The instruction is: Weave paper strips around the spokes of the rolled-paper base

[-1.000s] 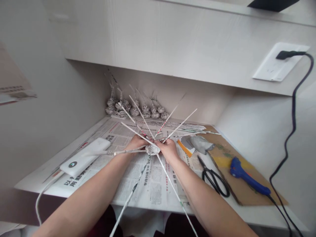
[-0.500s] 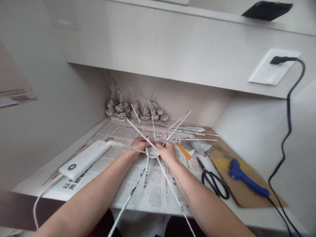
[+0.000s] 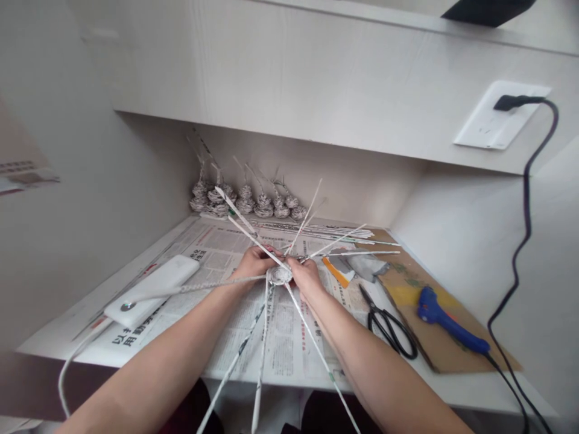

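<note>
Between my hands is a small round woven paper base [image 3: 280, 275], with several long rolled-paper strips fanning out from it. My left hand [image 3: 256, 263] is closed on the far left side of the weave, its fingertips partly hidden behind the strips. My right hand [image 3: 304, 274] pinches the right edge of the same piece, thumb on top. One paper strip [image 3: 312, 337] runs from the base toward me past the table edge. Another strip [image 3: 208, 283] stretches left over a white power bank [image 3: 156, 292].
Several gourd-shaped woven pieces [image 3: 263, 206] stand along the back wall. Loose paper strips [image 3: 344, 232] lie before them. To the right are black-handled scissors [image 3: 391, 328], a blue glue gun [image 3: 447, 325] on cardboard [image 3: 452, 361], and a grey-and-orange scrap [image 3: 337, 272]. Newspaper [image 3: 289, 361] covers the table.
The strips around the base have shifted: one now hangs toward me between two others, and the far ones fan differently. Both hands stay on the weave. The view has tilted slightly.
</note>
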`<state>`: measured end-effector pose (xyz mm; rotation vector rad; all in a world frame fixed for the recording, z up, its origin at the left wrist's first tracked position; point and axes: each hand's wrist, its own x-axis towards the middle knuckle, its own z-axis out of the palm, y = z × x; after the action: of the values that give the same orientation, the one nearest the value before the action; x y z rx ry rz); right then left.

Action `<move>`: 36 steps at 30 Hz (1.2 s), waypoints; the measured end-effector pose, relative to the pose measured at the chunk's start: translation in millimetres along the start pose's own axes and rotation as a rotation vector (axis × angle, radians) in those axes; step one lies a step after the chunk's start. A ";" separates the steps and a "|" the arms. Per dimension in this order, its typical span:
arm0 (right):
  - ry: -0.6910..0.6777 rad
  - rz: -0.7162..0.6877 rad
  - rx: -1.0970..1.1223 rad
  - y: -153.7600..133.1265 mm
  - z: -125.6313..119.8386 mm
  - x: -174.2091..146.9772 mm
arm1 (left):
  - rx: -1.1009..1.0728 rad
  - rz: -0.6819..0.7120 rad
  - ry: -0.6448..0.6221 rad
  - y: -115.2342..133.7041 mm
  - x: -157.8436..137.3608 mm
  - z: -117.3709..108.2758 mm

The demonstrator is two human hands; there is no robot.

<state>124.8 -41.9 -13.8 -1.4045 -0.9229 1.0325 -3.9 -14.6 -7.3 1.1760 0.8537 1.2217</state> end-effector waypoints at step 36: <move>-0.125 0.129 0.140 -14.6 -4.8 -6.1 | 0.197 -0.070 -0.101 11.4 4.7 -16.4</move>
<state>127.7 -48.0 1.3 -1.3075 -0.8408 1.2698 -21.4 -7.3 0.6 1.3431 0.9468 1.0299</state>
